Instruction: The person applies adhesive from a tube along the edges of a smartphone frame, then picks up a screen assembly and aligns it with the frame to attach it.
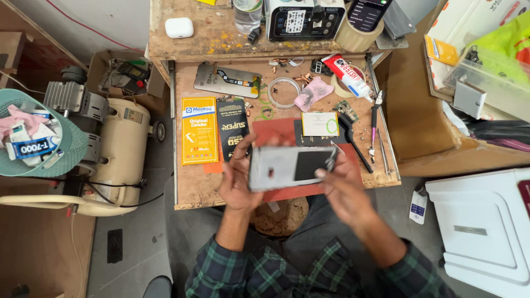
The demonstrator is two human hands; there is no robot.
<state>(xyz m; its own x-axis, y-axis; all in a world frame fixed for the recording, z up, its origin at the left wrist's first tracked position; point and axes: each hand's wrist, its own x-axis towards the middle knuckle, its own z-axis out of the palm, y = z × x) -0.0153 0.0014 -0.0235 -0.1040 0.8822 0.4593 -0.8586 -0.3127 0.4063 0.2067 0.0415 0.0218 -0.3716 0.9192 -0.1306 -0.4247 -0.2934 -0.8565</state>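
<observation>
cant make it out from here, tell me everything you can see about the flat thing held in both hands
The opened phone body is a flat grey rectangle, blurred, with a dark square patch on its right half and pale inner surface on the left. It lies lengthwise, roughly level, above the red mat on the wooden bench. The left hand grips its left end, and the right hand pinches its right end.
</observation>
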